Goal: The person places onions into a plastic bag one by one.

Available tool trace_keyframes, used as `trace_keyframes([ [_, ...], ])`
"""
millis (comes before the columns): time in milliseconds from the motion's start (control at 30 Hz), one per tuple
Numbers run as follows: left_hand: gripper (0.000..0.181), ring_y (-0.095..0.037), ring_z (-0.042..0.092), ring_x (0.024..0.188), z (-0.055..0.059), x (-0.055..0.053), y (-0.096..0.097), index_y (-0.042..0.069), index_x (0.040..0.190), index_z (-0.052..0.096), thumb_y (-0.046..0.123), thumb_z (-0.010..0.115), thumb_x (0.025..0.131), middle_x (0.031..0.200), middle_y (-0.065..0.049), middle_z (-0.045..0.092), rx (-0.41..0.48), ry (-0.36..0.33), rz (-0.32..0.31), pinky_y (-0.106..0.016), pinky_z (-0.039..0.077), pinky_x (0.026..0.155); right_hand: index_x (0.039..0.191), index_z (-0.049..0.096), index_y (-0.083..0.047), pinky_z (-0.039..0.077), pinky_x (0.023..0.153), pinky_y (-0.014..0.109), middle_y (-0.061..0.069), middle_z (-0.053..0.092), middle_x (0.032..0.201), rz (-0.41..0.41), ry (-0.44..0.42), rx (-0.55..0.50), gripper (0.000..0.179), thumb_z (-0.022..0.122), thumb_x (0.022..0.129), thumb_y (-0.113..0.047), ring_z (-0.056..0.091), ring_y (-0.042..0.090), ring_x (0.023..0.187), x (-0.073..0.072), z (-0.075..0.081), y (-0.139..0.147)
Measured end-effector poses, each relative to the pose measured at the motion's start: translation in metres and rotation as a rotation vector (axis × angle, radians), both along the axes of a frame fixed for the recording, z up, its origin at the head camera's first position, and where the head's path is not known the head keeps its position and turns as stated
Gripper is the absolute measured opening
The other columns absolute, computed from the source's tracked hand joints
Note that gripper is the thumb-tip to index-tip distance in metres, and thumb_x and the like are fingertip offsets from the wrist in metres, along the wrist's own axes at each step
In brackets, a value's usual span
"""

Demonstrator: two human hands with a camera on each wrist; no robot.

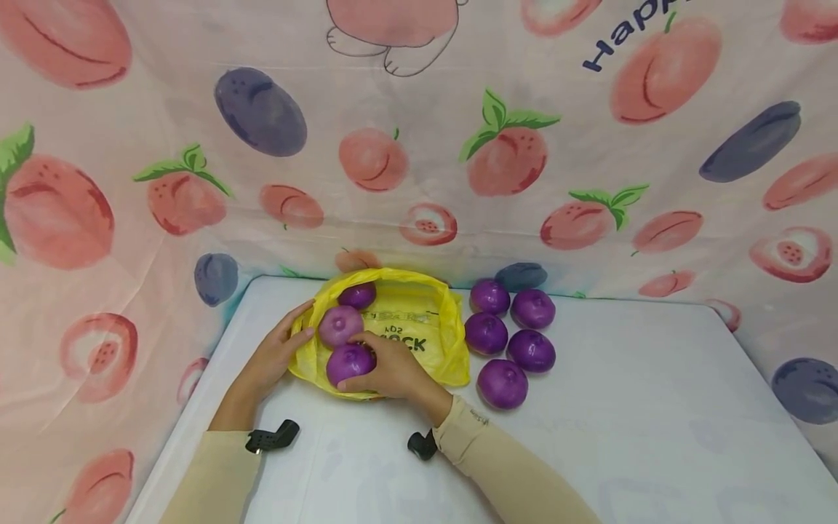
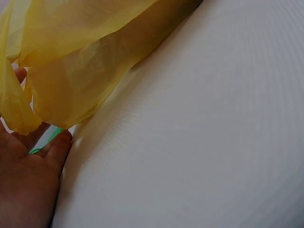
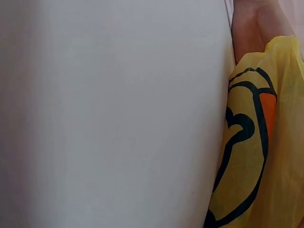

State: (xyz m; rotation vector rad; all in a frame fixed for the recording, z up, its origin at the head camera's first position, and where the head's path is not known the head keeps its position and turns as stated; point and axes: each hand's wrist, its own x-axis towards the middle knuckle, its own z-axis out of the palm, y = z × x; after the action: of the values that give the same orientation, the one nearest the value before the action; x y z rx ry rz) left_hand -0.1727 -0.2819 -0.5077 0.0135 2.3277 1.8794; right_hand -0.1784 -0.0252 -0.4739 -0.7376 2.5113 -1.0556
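A yellow plastic bag (image 1: pixel 441 367) with dark print lies with its mouth spread wide. Inside it, along the left side, are a purple onion (image 1: pixel 356 294), a paler one (image 1: pixel 340 324) and a glossy onion (image 1: pixel 347 362) nearest me. My right hand (image 1: pixel 393 364) reaches over the near rim and grips that nearest onion between thumb and fingers. With its fingers extended, my left hand (image 1: pixel 271 356) touches the bag's left rim. In the left wrist view, yellow film (image 2: pixel 76 90) partly hides the left fingers.
Right of the bag, several more purple onions (image 1: pixel 486 333) stand in a loose cluster on the white table (image 1: pixel 628 422). A fruit-printed cloth (image 1: pixel 452 94) hangs behind and at the sides. Each wrist wears a black strap device (image 1: pixel 275 437).
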Motion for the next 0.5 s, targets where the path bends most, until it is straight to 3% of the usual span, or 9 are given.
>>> trace_keyframes([
  [500, 0.063, -0.03, 0.025, 0.154, 0.0042, 0.0017, 0.0017, 0.037, 0.161, 0.03, 0.043, 0.056, 0.104, 0.171, -0.002, 0.021, -0.022, -0.01, 0.001, -0.009, 0.037, 0.1, 0.147, 0.052, -0.026, 0.049, 0.107, 0.041, 0.002, 0.062, 0.141, 0.007, -0.015, 0.034, 0.082, 0.083, 0.078, -0.058, 0.059, 0.021, 0.127, -0.0042, 0.001, 0.0018],
])
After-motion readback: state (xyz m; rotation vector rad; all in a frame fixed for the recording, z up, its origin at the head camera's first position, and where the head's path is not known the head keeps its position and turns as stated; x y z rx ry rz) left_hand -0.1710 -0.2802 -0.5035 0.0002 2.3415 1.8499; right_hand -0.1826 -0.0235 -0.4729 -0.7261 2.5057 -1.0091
